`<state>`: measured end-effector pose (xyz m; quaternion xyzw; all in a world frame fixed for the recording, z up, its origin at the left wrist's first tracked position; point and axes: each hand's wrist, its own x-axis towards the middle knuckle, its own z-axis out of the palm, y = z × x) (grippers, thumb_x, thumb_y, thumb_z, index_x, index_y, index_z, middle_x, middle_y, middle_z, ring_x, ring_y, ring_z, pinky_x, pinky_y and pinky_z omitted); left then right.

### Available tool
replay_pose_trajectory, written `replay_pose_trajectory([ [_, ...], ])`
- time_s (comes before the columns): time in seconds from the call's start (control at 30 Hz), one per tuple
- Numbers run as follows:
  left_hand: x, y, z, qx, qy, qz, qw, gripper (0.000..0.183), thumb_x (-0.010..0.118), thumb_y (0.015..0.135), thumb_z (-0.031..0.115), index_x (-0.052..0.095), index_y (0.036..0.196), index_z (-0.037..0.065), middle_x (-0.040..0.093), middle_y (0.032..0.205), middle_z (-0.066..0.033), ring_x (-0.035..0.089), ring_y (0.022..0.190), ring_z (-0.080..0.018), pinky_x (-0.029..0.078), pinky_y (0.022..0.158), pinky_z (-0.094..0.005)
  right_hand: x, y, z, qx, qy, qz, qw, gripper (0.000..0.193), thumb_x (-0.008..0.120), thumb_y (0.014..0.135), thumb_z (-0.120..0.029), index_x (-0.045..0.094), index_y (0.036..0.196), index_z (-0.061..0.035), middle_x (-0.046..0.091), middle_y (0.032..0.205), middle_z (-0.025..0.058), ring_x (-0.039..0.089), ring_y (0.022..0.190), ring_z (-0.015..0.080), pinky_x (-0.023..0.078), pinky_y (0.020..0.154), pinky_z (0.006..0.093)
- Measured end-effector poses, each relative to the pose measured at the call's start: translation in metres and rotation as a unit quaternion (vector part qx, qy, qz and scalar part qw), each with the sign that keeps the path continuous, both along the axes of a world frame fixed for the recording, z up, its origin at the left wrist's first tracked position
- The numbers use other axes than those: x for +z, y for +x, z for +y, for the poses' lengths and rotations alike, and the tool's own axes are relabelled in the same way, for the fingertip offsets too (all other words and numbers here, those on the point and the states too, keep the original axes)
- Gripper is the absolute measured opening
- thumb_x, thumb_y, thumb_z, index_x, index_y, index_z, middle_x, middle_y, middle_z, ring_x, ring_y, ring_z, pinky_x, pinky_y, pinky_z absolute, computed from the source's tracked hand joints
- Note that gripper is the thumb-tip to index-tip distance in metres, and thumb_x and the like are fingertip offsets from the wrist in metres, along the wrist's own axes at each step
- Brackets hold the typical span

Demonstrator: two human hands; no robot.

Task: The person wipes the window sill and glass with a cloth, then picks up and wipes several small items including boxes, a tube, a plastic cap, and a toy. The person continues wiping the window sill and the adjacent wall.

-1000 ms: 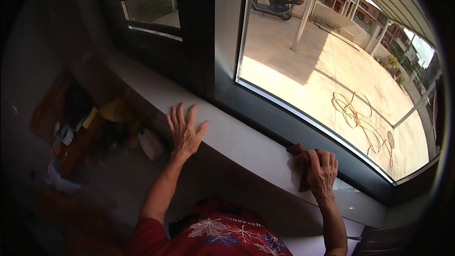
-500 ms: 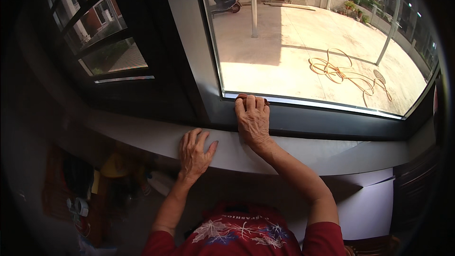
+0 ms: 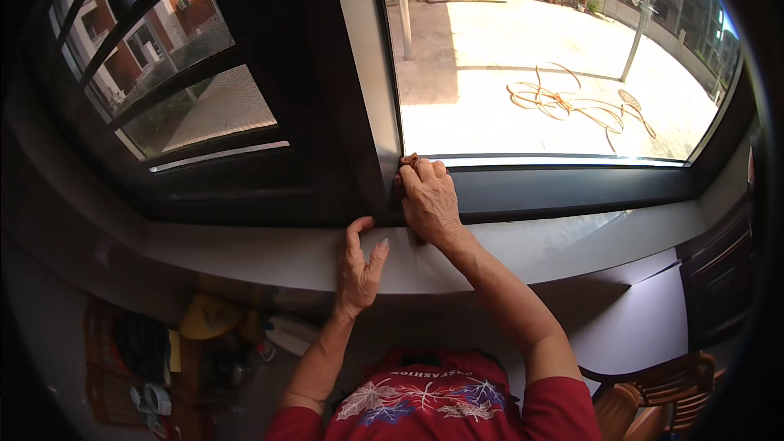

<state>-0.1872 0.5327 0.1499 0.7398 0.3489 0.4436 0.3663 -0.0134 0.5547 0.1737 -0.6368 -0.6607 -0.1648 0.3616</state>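
Observation:
My right hand [image 3: 430,196] presses a bunched reddish-brown cloth [image 3: 409,161] into the lower left corner of the window's dark frame [image 3: 563,189], right by the glass. Most of the cloth is hidden under the fingers; a bit of it shows below the hand. To the left, my left hand [image 3: 359,269] is over the pale window sill [image 3: 245,255], holding nothing, its thumb apart from the fingers. Its index fingertip reaches the foot of the frame, and the other fingers are partly hidden.
A barred window panel [image 3: 204,98] stands at the left. Beyond the glass, an orange hose [image 3: 551,104] lies coiled on pale ground. Below the sill are a yellow object [image 3: 208,318] at the left and a wooden chair [image 3: 665,384] at the lower right.
My right hand has slid the cloth left along the frame into the corner. My left hand has moved right, closer to it, and turned more onto its side. The view has shifted too.

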Motion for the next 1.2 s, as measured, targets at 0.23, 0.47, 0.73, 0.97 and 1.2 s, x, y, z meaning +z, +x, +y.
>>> replay_pose_trajectory([
  [0.23, -0.006, -0.014, 0.006, -0.043, -0.041, -0.063, 0.996, 0.054, 0.055, 0.093, 0.035, 0.041, 0.131, -0.002, 0.050, 0.126, -0.0197, 0.048, 0.118, -0.0288, 0.035, 0.102, -0.0370, 0.033, 0.018, -0.056, 0.296, -0.280, 0.135, 0.903, 0.023, 0.060, 0.074, -0.006, 0.067, 0.096, -0.0094, 0.058, 0.095, 0.0097, 0.052, 0.094, 0.0294, 0.044, 0.086, 0.0405],
  [0.47, -0.007, -0.005, 0.007, -0.072, -0.016, -0.064, 0.995, 0.058, 0.054, 0.093, 0.039, 0.040, 0.132, -0.002, 0.048, 0.126, -0.0183, 0.048, 0.114, -0.0275, 0.034, 0.102, -0.0371, -0.003, 0.006, -0.007, -0.058, 0.051, 0.028, 0.997, 0.026, 0.061, 0.076, -0.006, 0.062, 0.102, -0.0107, 0.052, 0.099, 0.0102, 0.048, 0.097, 0.0296, 0.042, 0.081, 0.0391],
  [0.73, -0.014, -0.011, 0.007, -0.042, 0.020, 0.018, 0.999, 0.055, 0.051, 0.095, 0.041, 0.045, 0.132, 0.000, 0.049, 0.130, -0.0172, 0.045, 0.121, -0.0305, 0.032, 0.104, -0.0379, -0.045, -0.049, -0.094, 0.028, 0.049, -0.060, 0.997, 0.012, 0.059, 0.075, -0.019, 0.058, 0.084, -0.0114, 0.050, 0.089, 0.0046, 0.050, 0.087, 0.0221, 0.042, 0.072, 0.0376],
  [0.97, -0.011, -0.003, -0.008, -0.003, 0.229, 0.292, 0.929, 0.046, 0.069, 0.081, 0.025, 0.058, 0.122, 0.008, 0.043, 0.130, -0.0171, 0.041, 0.120, -0.0359, 0.035, 0.100, -0.0465, -0.047, 0.036, -0.165, -0.250, 0.052, -0.007, 0.967, 0.023, 0.058, 0.078, -0.016, 0.062, 0.099, -0.0081, 0.054, 0.102, 0.0073, 0.052, 0.099, 0.0244, 0.040, 0.076, 0.0373],
  [1.2, 0.000, 0.020, -0.022, -0.052, 0.264, 0.276, 0.923, 0.045, 0.068, 0.083, 0.021, 0.056, 0.122, 0.004, 0.041, 0.135, -0.0163, 0.038, 0.124, -0.0347, 0.031, 0.104, -0.0469, -0.105, 0.173, -0.257, -0.605, 0.272, 0.213, 0.718, 0.030, 0.052, 0.092, -0.022, 0.055, 0.115, -0.0027, 0.055, 0.110, 0.0153, 0.054, 0.101, 0.0316, 0.044, 0.084, 0.0443],
])
